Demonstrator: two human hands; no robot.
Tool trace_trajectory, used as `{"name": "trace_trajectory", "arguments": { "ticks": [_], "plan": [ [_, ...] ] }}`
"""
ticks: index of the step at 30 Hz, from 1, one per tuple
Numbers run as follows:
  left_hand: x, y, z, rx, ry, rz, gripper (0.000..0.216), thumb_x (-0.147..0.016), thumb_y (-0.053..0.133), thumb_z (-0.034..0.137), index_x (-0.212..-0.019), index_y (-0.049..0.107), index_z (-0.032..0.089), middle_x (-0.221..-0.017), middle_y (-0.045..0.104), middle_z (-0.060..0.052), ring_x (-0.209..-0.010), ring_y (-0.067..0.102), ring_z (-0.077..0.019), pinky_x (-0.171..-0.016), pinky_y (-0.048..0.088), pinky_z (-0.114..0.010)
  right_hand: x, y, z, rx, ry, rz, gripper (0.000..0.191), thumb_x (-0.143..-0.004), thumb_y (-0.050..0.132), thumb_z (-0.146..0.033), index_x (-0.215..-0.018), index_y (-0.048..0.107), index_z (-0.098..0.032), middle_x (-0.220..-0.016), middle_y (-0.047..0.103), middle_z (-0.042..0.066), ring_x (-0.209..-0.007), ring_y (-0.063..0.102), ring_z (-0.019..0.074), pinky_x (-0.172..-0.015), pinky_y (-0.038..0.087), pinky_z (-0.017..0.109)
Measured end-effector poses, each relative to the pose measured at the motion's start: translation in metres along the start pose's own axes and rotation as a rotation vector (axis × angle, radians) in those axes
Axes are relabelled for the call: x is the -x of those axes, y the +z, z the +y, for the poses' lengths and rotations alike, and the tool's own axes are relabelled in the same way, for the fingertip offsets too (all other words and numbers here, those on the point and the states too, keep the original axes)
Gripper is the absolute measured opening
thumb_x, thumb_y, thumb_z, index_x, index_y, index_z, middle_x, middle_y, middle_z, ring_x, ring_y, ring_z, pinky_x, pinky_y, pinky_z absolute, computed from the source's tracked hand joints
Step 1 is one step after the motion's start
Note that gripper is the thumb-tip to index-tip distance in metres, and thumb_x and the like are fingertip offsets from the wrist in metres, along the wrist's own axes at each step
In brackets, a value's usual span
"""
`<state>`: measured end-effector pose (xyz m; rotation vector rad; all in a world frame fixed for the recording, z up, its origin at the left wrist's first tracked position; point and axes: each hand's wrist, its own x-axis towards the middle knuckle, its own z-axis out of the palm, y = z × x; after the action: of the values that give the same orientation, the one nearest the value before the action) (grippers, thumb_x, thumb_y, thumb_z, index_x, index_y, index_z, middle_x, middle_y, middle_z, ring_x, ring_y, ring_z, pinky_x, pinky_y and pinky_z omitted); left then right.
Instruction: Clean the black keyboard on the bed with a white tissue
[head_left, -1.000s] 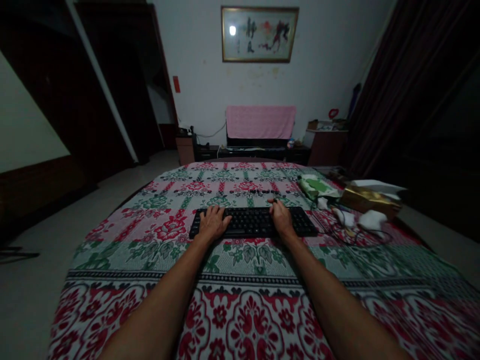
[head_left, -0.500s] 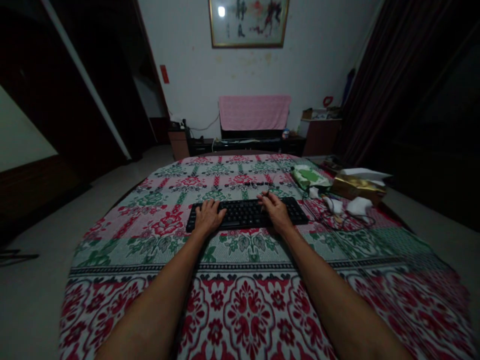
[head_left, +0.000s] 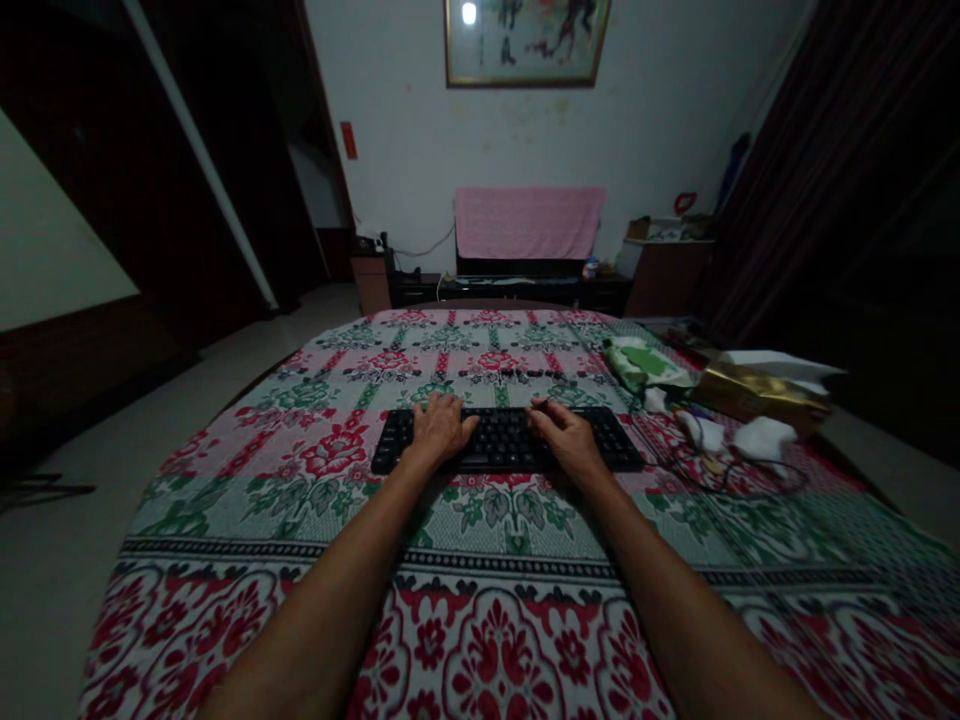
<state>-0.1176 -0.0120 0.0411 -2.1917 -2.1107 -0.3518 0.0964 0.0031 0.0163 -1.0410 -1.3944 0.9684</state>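
A black keyboard (head_left: 495, 455) lies crosswise on the patterned tablecloth (head_left: 495, 530). My left hand (head_left: 441, 428) rests over its left part, fingers spread and thumb out to the right. Above the right part is my right hand (head_left: 564, 435), thumb and fingertips pinched together on a small black piece that looks like a keycap (head_left: 541, 406); the fingers partly hide it. Just beyond the keyboard, several small black pieces (head_left: 536, 374) sit in a row on the cloth, like loose keycaps.
To the right are a green-and-white tissue pack (head_left: 646, 362), a gold box (head_left: 757, 390), crumpled white tissues (head_left: 763, 438) and a looped black cable (head_left: 720, 485). Past the table stands a low dark cabinet (head_left: 517, 293), with a pink cloth (head_left: 529, 222) draped above it.
The view has shifted, so the table's contents appear slightly lower and larger. My right hand, still pinched, has come down closer to the keys; my left hand lies a bit further right along the keyboard.
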Motion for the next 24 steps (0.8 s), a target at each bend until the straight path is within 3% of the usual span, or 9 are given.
{"name": "trace_trajectory", "arguments": {
  "ticks": [7,16,21,24],
  "plan": [
    [0.009,0.022,0.002,0.053,0.004,0.068,0.045,-0.091,0.039,0.045,-0.127,0.048,0.021,-0.136,0.050,-0.009,-0.129,0.036,-0.0271,-0.104,0.029,-0.047,0.004,0.002,0.001,0.244,-0.140,-0.090,0.033,-0.076,0.059,-0.042,-0.100,0.064,-0.019,-0.092,0.068,0.003,-0.085,0.062,0.0187,-0.081,0.047,0.030],
    [0.010,0.022,0.003,0.074,0.021,0.109,0.041,-0.090,0.041,0.044,-0.120,0.052,0.019,-0.128,0.054,-0.010,-0.122,0.040,-0.0285,-0.101,0.031,-0.046,0.005,0.000,-0.003,0.381,-0.166,-0.108,0.030,-0.077,0.059,-0.041,-0.096,0.063,-0.019,-0.087,0.068,0.003,-0.082,0.062,0.0190,-0.077,0.047,0.030],
    [0.011,0.021,0.004,0.078,0.015,0.134,0.042,-0.090,0.041,0.045,-0.120,0.053,0.018,-0.126,0.055,-0.011,-0.121,0.040,-0.0291,-0.100,0.030,-0.047,-0.016,0.009,-0.010,0.302,-0.159,-0.033,0.034,-0.076,0.060,-0.046,-0.097,0.062,-0.019,-0.080,0.067,0.003,-0.074,0.062,0.0186,-0.070,0.048,0.029],
    [0.011,0.020,0.005,0.081,0.015,0.132,0.042,-0.090,0.040,0.044,-0.120,0.053,0.018,-0.127,0.055,-0.011,-0.122,0.039,-0.0295,-0.101,0.029,-0.047,-0.036,0.025,-0.002,0.318,-0.201,-0.055,0.034,-0.076,0.059,-0.045,-0.097,0.062,-0.019,-0.080,0.067,0.003,-0.075,0.062,0.0191,-0.069,0.049,0.029]
  ]
}}
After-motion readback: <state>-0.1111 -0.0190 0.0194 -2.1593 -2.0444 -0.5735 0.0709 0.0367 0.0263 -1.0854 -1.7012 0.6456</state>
